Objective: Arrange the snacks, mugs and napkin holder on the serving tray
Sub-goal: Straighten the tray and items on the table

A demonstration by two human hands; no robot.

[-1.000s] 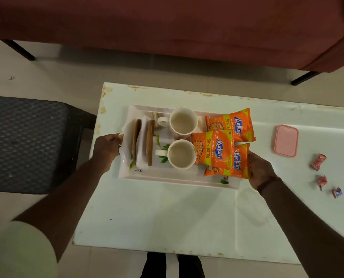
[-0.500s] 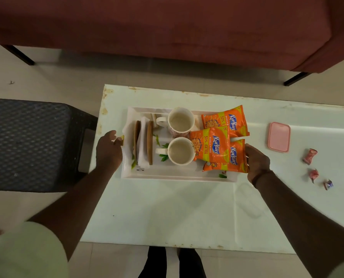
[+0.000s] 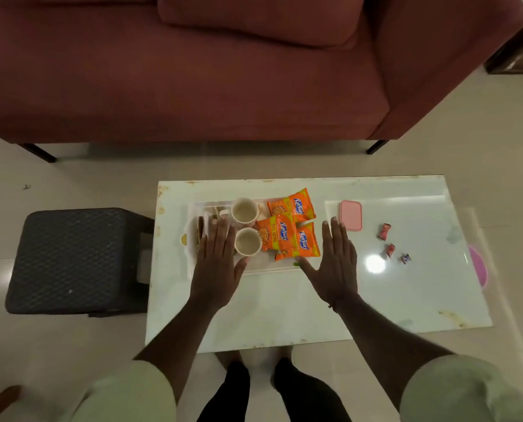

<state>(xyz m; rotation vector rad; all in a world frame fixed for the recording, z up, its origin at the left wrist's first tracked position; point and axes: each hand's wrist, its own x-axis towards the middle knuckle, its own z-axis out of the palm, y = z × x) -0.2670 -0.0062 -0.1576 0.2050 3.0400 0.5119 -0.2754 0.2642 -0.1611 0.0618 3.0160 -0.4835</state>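
Note:
A white serving tray [image 3: 263,268] rests on the left half of a white table [image 3: 284,312]. On it stand two cream mugs, one at the back [image 3: 244,210] and one in front [image 3: 248,241]. Three orange snack packets [image 3: 287,231] lie on its right side. The wooden napkin holder [image 3: 201,226] stands at the tray's left end, mostly hidden by my left hand [image 3: 217,266]. That hand hovers flat, fingers spread, over the tray's left part. My right hand [image 3: 335,263] is flat and open just right of the tray, holding nothing.
A pink lidded box [image 3: 350,215] and three wrapped candies [image 3: 389,245] lie on the table's right half. A dark woven stool [image 3: 77,260] stands left of the table. A maroon sofa [image 3: 193,71] is behind it. Something pink [image 3: 479,268] shows past the right edge.
Both hands have let go of the tray's ends and now hover open and flat. The head has risen and pulled back, so the table looks smaller and the sofa shows.

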